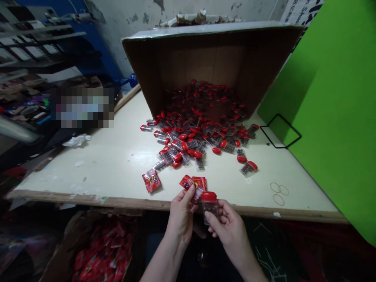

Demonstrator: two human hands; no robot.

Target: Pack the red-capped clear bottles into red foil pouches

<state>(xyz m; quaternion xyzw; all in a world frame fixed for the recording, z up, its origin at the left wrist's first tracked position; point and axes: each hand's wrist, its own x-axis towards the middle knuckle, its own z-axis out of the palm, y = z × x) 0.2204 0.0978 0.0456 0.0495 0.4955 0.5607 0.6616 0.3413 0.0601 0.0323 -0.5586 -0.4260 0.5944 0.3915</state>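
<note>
Indoors: pale table (117, 164), green wall (331, 109); left grip (180, 215) pinching packet (188, 182), right grip (230, 225) clamping vial (209, 203).

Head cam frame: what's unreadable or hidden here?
- Head view, far left: a pixelated patch masks what lies there.
- Container in the right hand: contents too small, the hand covers its base.
- Red packet in the left hand: print too small, the hand overlaps it.
- Cardboard box: its back lies in shadow.
- Carton under the table: dim, cut by the bottom edge.
</note>
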